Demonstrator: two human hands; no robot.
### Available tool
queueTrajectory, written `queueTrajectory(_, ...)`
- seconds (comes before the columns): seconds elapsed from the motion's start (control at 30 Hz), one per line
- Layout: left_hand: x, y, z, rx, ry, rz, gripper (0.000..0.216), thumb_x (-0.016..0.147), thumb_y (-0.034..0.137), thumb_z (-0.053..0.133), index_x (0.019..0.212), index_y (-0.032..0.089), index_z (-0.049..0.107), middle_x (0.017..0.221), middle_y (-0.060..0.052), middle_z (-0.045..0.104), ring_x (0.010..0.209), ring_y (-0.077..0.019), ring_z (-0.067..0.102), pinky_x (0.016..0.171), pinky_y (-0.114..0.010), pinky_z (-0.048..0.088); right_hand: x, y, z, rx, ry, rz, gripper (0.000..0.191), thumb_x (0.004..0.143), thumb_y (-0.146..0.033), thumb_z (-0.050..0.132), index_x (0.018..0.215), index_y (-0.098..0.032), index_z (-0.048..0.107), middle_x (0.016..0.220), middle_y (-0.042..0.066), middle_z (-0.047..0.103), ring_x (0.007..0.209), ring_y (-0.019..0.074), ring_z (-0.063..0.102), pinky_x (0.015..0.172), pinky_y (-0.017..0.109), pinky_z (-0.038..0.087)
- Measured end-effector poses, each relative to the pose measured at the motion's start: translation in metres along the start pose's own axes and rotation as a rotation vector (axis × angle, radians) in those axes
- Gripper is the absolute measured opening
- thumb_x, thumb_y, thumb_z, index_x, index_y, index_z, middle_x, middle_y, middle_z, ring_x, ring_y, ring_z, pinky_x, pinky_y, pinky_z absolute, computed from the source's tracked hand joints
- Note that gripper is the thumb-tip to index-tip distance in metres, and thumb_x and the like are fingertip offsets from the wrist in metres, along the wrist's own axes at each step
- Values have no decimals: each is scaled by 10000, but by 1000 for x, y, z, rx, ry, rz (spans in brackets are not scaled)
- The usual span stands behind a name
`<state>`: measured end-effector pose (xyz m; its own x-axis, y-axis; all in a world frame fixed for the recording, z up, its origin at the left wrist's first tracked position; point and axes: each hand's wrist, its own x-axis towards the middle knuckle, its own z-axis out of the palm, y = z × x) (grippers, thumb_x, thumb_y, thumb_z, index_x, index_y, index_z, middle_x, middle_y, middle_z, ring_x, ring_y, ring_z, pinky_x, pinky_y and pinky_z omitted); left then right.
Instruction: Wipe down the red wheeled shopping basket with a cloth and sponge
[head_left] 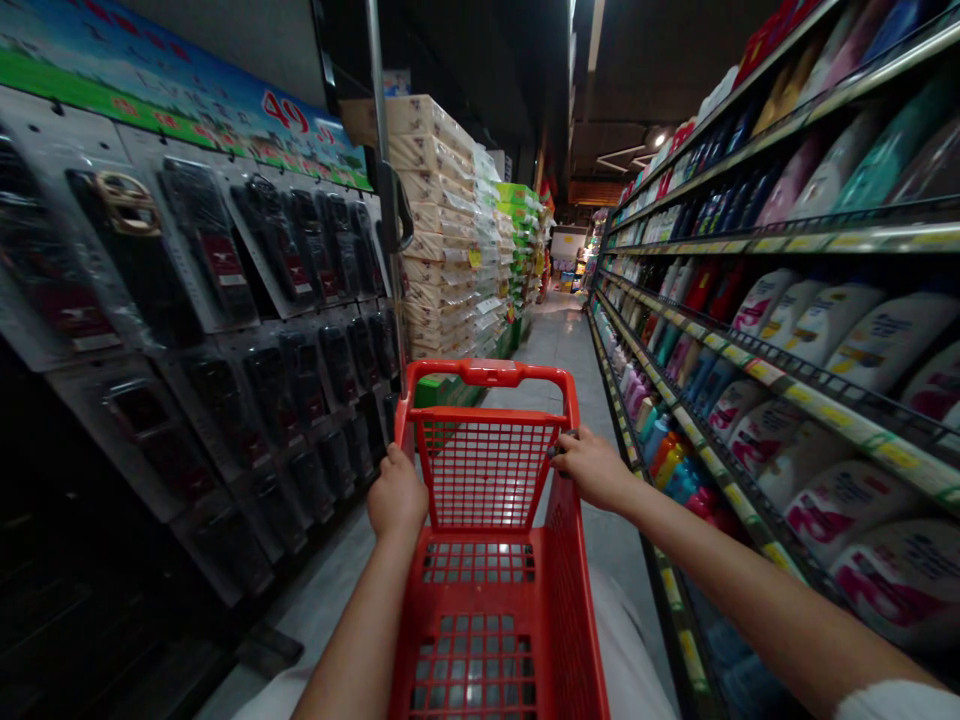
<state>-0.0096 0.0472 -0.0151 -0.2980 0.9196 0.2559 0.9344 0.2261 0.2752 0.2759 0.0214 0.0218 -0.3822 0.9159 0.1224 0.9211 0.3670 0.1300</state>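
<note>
Both hands grip the red plastic shopping cart (487, 560) at its near corners.

Left hand (396, 495) is clenched on the cart's left rim, right hand (592, 468) closed around a dark grip at the right rim; the cart's mesh basket lies between and ahead of them, in a grey-tiled aisle (559, 345) beside shelves of bottles (787, 320) and hanging black packaged goods (225, 290).

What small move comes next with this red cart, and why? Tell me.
Probably a short, straight push forward. Both the left hand and right hand grip the red shopping cart at its rear corners, the basket looks empty, and the aisle floor ahead shows open between the hanging packs and the bottle shelves.
</note>
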Motion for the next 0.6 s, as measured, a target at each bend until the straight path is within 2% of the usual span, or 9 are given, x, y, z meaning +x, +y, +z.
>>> queueTrajectory(0.07, 1, -1, 2, -17, 3, 7, 459, 911, 76, 295, 1347, 13, 423, 1116, -233, 651, 884, -294, 713, 668, -358, 543, 5, 7, -5, 151, 13, -28, 368, 797, -97, 549, 1057, -266, 747, 1062, 62, 676, 1024, 237, 565, 860, 328, 444)
queueTrajectory(0.13, 1, -1, 3, -38, 6, 8, 464, 909, 77, 291, 1351, 11, 419, 1119, -236, 652, 893, -303, 711, 673, -371, 545, 20, 19, -10, 285, 107, 3, 514, 739, -35, 534, 1165, -268, 702, 1142, 44, 668, 1056, 215, 577, 930, 328, 439)
queueTrajectory(0.2, 2, -2, 2, -58, 0, 2, 473, 908, 76, 288, 1359, 15, 416, 1123, -235, 654, 904, -307, 709, 687, -382, 547, 39, 25, -11, 323, 219, 78, 599, 729, -7, 506, 1264, -241, 639, 1261, 59, 626, 1132, 220, 556, 984, 345, 422)
queueTrajectory(0.27, 2, -1, 2, -75, -11, -4, 483, 905, 73, 289, 1367, 16, 416, 1131, -233, 655, 931, -313, 704, 723, -393, 547, 59, 20, -7, 267, 233, 148, 597, 781, -24, 488, 1337, -223, 572, 1320, 85, 593, 1178, 234, 532, 992, 367, 414)
queueTrajectory(0.4, 2, 1, 0, -111, -25, -34, 490, 903, 71, 294, 1372, 23, 426, 1145, -227, 660, 983, -320, 691, 785, -404, 541, 88, -17, 4, 101, 117, 268, 491, 931, -111, 381, 1389, -250, 486, 1237, 120, 633, 1141, 256, 543, 907, 398, 430)
queueTrajectory(0.6, 4, 0, 5, -164, -27, -65, 462, 905, 76, 304, 1333, 69, 476, 1119, -204, 683, 982, -309, 695, 778, -393, 542, 127, -79, 5, 73, 166, 225, 413, 970, -152, 338, 1333, -258, 502, 1189, 113, 650, 1094, 250, 546, 870, 392, 409)
